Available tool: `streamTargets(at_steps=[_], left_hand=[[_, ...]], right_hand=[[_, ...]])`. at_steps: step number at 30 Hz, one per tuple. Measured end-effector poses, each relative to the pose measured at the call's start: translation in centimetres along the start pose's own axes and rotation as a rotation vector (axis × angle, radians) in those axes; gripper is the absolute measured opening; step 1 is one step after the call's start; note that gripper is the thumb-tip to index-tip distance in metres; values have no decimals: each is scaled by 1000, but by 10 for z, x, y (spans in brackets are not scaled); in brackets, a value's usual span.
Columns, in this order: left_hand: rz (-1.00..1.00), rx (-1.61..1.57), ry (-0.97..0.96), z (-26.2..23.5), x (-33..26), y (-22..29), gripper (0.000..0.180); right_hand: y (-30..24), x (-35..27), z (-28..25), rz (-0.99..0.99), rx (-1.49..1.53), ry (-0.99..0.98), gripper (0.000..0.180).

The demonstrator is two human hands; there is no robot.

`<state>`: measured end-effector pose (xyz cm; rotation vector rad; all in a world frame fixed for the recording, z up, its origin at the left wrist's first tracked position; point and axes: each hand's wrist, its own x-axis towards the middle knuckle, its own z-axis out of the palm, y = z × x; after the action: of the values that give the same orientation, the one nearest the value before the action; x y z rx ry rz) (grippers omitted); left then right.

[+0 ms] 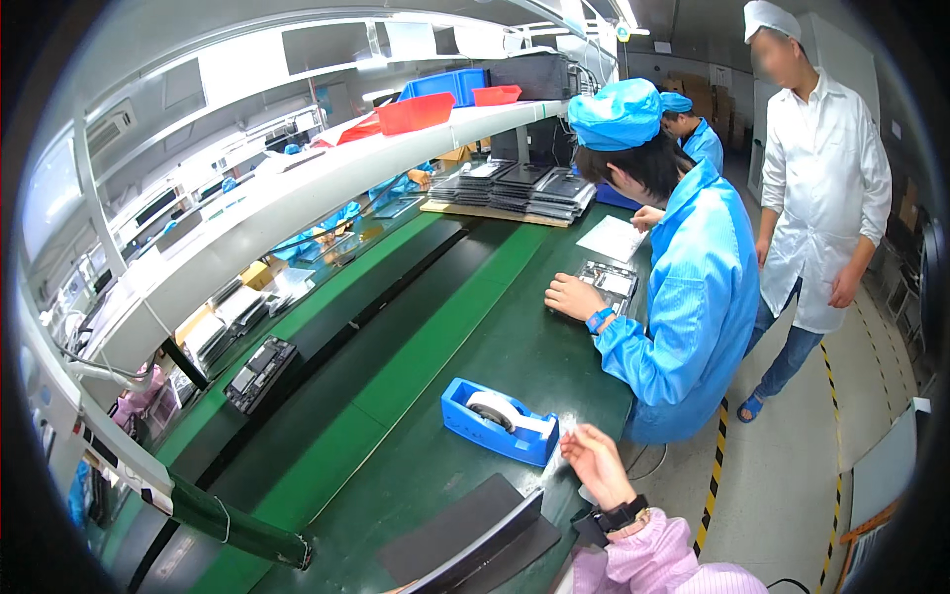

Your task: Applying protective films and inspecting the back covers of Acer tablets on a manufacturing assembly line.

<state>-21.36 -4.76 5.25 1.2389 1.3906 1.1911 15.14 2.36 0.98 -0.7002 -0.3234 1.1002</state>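
My right hand (597,463), in a pink sleeve with a black watch at the wrist, is raised beside the cutting end of a blue tape dispenser (463,421). Its thumb and fingers are pinched together at a shiny clear strip of tape (557,455). A roll of tape (492,410) sits in the dispenser. Below my hand, a thin dark panel (485,546) stands tilted on its edge over a black mat (435,530). What holds the panel up is outside the picture. My left hand does not show.
To my right, a co-worker in blue (693,287) handles an opened laptop base (609,282). Another opened device (261,374) lies on the green-and-black line. Stacked dark laptop parts (515,188) stand farther along. A green post (237,520) rises at the lower left, under a shelf (247,198).
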Motion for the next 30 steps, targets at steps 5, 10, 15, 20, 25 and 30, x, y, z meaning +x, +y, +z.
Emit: streamTargets(at_steps=[5,10,15,20,25,30], left_hand=[[10,14,16,3,1,2,20],[21,-24,43,-2,0,-7,20],[113,-120,33,0,10,-20,19],[82,-17,-167,-13,17,-7,32],[482,359,-166,-9,15,107,67],[750,890,-306,72,16,145,58]], right_hand=[[-40,-22,33,-107,-331,-230,19],[-33,-46,67,-336,-673,-759,82],[-3,-45,62,-220,-567,-707,80],[5,-39,55,-323,-610,-639,77],[6,-38,62,-285,-550,-607,76],[8,-45,63,-273,-456,-580,80]])
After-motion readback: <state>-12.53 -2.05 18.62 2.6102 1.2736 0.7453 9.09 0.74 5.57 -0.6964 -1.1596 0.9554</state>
